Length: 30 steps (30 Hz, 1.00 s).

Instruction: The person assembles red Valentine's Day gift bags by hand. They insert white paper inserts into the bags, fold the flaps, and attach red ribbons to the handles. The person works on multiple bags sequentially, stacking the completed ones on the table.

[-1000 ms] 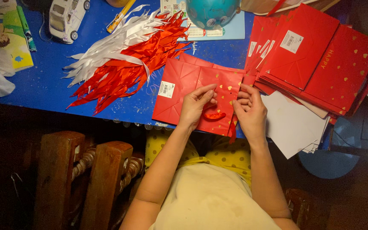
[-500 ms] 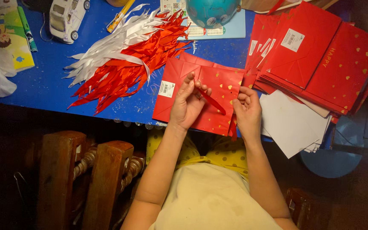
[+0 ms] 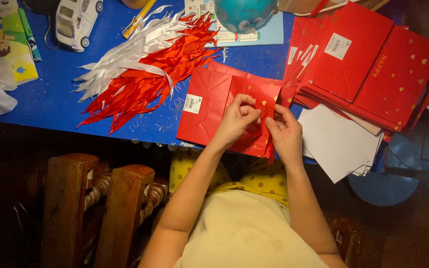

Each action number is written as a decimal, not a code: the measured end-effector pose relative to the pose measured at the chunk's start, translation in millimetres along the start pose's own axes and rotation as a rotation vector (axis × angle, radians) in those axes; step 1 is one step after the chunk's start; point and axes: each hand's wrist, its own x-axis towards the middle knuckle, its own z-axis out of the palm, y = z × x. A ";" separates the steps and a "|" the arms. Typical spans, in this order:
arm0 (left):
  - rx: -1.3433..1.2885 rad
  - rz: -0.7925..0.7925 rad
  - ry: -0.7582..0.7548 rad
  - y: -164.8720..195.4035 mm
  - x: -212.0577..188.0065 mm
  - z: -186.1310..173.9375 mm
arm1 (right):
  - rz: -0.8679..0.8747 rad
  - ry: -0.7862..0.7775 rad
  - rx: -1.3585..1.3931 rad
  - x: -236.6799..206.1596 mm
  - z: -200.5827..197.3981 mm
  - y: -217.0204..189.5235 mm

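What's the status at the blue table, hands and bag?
Left hand and right hand both pinching at flat red paper bag. Bag lies on blue table. Red and white ribbon pile alongside, apart.

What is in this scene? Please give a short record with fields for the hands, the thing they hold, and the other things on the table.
left hand: pinching at the top edge of the flat red paper bag
right hand: holding the same edge from the other side
surface: blue table
left of bag: pile of red and white ribbons
right of bag: stack of red bags, white sheets below it
far left: toy car, picture book
top: teal ball
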 end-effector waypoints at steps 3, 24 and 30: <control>0.017 0.000 0.029 0.2 1.5 3.5 | 0.029 -0.004 -0.013 -1.3 0.4 -5.4; -0.067 -0.109 0.013 4.5 6.7 5.0 | 0.147 -0.026 -0.163 12.3 -10.5 1.2; -0.114 -0.227 0.091 12.9 -1.6 -7.6 | 0.111 0.008 -0.128 11.4 -3.8 -5.4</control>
